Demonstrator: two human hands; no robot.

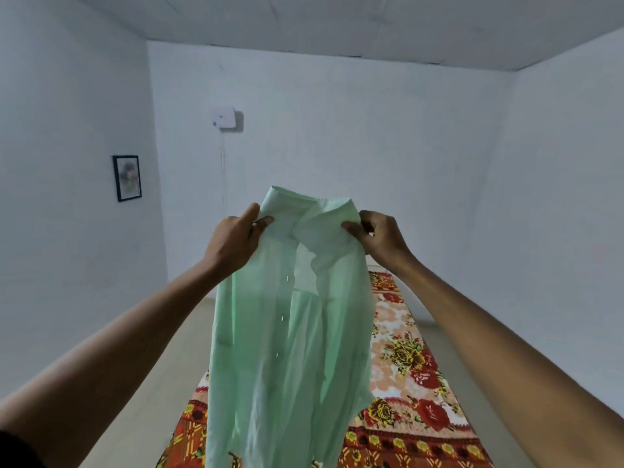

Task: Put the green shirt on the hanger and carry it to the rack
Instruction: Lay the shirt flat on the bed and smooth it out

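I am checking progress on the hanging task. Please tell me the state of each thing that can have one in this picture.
green shirt: held up by the collar, unbuttoned, hanging open above the mattress, not on a hanger
left hand: fingers pinch the collar's left side
right hand: fingers pinch the collar's right side
floral mattress: lying flat on the floor
framed picture: hanging on the left wall

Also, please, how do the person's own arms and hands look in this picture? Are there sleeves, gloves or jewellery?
Both forearms are bare up to the picture's edges. The left hand and right hand wear no gloves, and no rings, watch or bracelets show. A dark patch at the lower left corner may be a sleeve; I cannot tell.
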